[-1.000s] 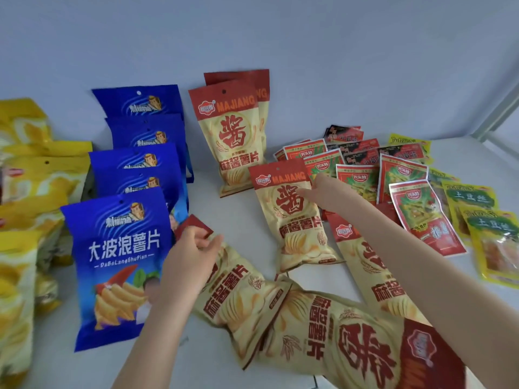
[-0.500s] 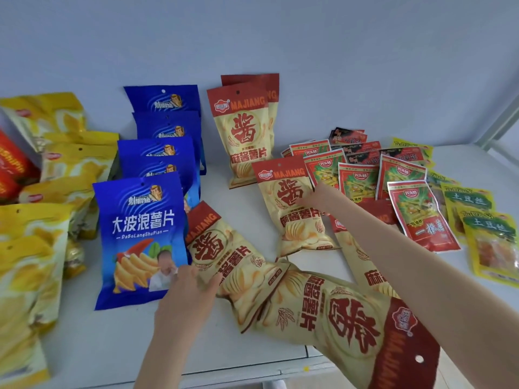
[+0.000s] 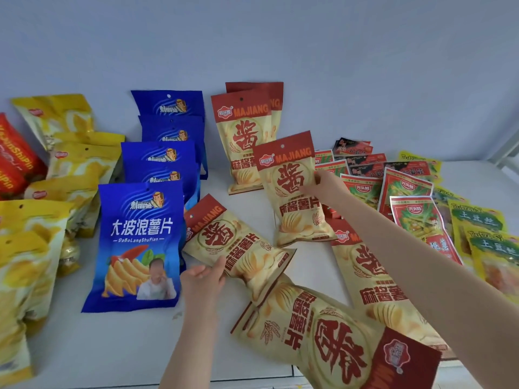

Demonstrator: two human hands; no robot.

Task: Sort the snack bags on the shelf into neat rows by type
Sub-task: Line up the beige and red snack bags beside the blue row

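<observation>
One white shelf (image 3: 112, 346), pale wall (image 3: 309, 51); left grip (image 3: 202, 277) clasping tilted bag (image 3: 236, 242), right grip (image 3: 327, 188) clasping upright bag (image 3: 295, 197).

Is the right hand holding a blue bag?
No, the right hand grips a red-and-cream Majiang bag; the blue bags are off to the left.

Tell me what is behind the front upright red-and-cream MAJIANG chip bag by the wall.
Behind the front red-and-cream MAJIANG bag stands a second red-and-cream bag. Only its red top and right edge show; the rest is covered.
</observation>
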